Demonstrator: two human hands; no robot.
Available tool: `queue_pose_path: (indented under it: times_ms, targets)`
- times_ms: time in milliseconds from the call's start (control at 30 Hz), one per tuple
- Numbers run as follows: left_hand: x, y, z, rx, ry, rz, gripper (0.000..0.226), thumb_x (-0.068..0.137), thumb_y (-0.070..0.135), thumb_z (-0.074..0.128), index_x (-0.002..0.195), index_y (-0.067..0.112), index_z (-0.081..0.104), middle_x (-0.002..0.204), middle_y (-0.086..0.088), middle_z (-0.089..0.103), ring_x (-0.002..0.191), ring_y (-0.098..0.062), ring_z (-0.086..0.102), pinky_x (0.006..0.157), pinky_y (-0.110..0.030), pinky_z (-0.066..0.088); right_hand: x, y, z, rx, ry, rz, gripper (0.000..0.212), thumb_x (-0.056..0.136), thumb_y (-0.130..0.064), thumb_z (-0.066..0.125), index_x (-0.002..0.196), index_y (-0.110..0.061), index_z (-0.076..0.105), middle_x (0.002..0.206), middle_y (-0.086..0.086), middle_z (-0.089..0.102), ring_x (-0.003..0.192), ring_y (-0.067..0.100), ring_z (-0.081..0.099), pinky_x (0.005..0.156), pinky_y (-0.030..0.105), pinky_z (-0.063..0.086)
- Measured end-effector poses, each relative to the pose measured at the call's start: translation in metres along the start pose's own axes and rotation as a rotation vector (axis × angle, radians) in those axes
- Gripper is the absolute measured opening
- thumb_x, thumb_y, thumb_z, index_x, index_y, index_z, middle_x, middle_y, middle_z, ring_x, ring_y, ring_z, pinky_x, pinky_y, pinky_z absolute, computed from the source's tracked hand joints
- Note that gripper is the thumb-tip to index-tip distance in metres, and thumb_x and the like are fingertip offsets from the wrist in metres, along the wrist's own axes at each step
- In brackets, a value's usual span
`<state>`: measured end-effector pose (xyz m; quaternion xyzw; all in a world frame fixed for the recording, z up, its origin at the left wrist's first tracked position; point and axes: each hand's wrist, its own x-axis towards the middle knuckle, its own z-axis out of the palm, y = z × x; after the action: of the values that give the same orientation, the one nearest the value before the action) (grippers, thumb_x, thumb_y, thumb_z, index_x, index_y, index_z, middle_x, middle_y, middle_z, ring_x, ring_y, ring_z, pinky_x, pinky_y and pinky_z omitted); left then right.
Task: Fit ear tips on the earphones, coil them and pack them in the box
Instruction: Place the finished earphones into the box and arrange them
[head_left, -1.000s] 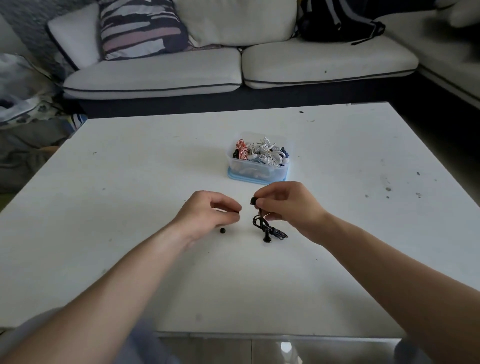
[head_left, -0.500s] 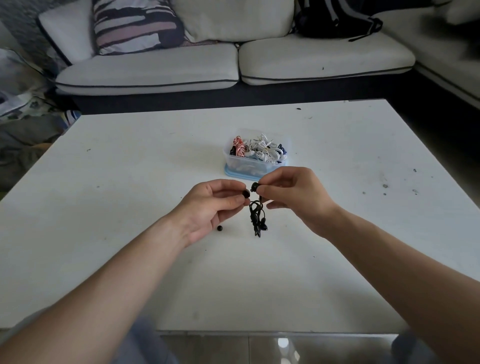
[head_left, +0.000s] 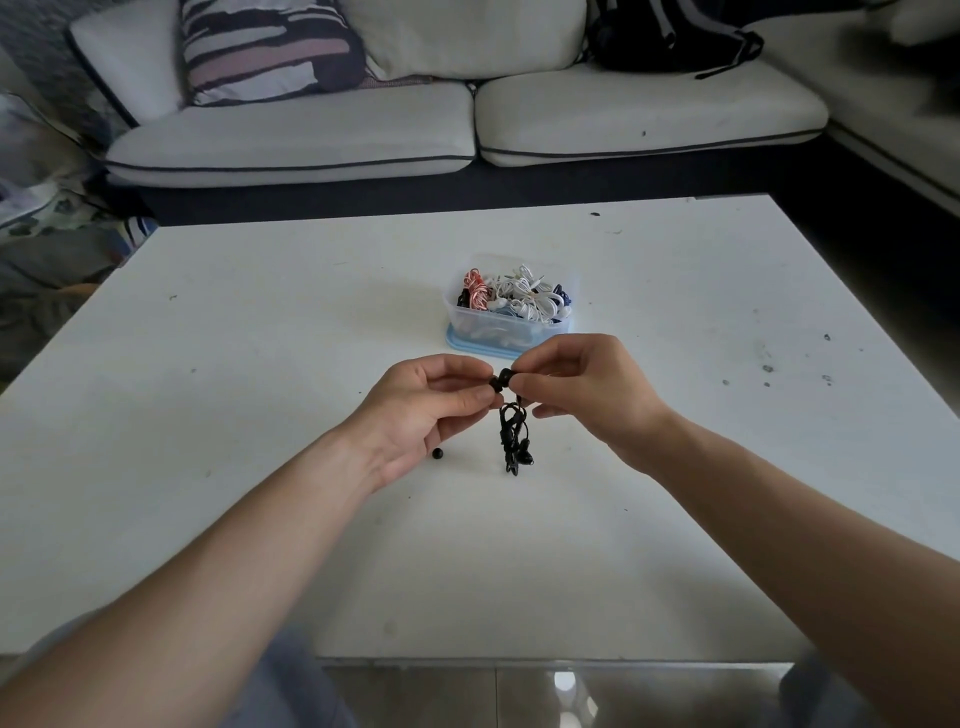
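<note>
My right hand (head_left: 582, 395) pinches one bud of the black earphones (head_left: 513, 436), whose tangled cable hangs down to the white table (head_left: 260, 364). My left hand (head_left: 423, 410) pinches a black ear tip (head_left: 496, 383) and holds it against that bud. A second black ear tip (head_left: 437, 453) lies loose on the table, just below my left hand. Behind my hands stands the clear plastic box (head_left: 467, 325) with a blue base, filled with several coiled earphones in white, red and dark colours.
A white sofa (head_left: 467, 119) with a striped cushion (head_left: 265, 47) and a black backpack (head_left: 670, 36) runs behind the table. Clutter lies on the floor at the left. Small dark specks dot the table's right side.
Both hands rose off the table and came together. My left hand brought the ear tip up to the bud in my right hand; the cable now hangs instead of lying on the table.
</note>
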<state>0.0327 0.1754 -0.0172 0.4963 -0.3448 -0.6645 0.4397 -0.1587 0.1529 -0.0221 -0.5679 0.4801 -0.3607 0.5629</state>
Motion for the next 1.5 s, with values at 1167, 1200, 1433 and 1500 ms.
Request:
queue_pose_path:
  times_ms: [1167,1200,1433,1500]
  targets:
    - [0.001,-0.009,0.008,-0.086,0.088,0.001,0.016,0.087,-0.01,0.06,0.089,0.004,0.067,0.08,-0.01,0.075,0.073,-0.016,0.074,0.065,-0.019,0.057,-0.003,0.003,0.008,0.019,0.095,0.013,0.007,0.082,-0.01,0.079,0.085,-0.01,0.074,0.081,0.011,0.076,0.073,0.015,0.07,0.066,0.027,0.057]
    - [0.002,-0.009,0.008,-0.086,0.091,0.002,0.016,0.087,-0.01,0.06,0.089,0.004,0.067,0.08,-0.01,0.075,0.073,-0.016,0.074,0.065,-0.019,0.057,-0.004,0.004,0.009,0.018,0.105,0.013,0.007,0.082,-0.01,0.079,0.085,-0.011,0.074,0.08,0.01,0.076,0.072,0.014,0.07,0.065,0.027,0.057]
    - [0.002,-0.013,0.011,-0.099,0.115,0.003,0.015,0.086,-0.01,0.061,0.089,0.004,0.067,0.079,-0.011,0.074,0.073,-0.016,0.074,0.067,-0.019,0.058,-0.007,0.007,0.016,0.049,0.169,0.033,0.004,0.082,-0.011,0.078,0.084,-0.011,0.075,0.077,0.008,0.076,0.071,0.013,0.069,0.06,0.024,0.053]
    - [0.002,-0.014,0.011,-0.1,0.117,0.0,0.015,0.087,-0.01,0.061,0.09,0.004,0.067,0.08,-0.011,0.075,0.073,-0.016,0.074,0.066,-0.018,0.058,-0.008,0.008,0.017,0.057,0.175,0.042,0.004,0.082,-0.012,0.078,0.085,-0.011,0.075,0.078,0.008,0.076,0.072,0.013,0.07,0.061,0.025,0.053]
